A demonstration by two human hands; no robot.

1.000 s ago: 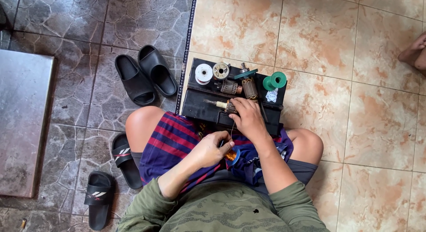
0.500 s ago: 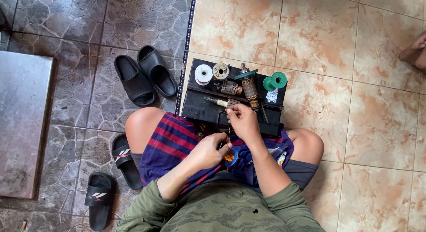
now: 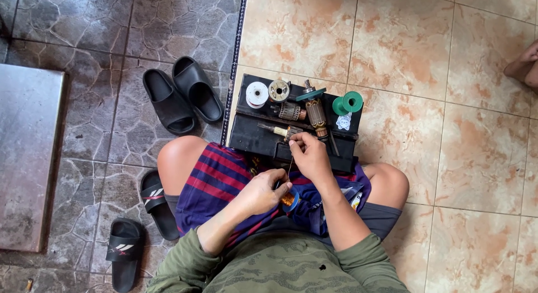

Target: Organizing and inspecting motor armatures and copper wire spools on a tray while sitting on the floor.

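Nearest, the left hand (image 3: 260, 192) pinches a spool of copper wire (image 3: 290, 200) on the lap. Just beyond, the right hand (image 3: 309, 154) grips a thin wire strand (image 3: 290, 167) between its fingertips, at the near edge of the black toolbox (image 3: 252, 139). Farther on the box lie a motor armature (image 3: 315, 112), a white spool (image 3: 257, 94) at left and a green spool (image 3: 347, 103) at right.

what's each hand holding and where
Left hand grips a copper wire spool by its side; right hand pinches the thin wire near its top.

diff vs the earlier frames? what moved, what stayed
Right hand drew back a little from the parts on the black case toward the lap, pinching a thin wire. Left hand stayed on the copper wire spool. Case parts, green spool and sandals unchanged.
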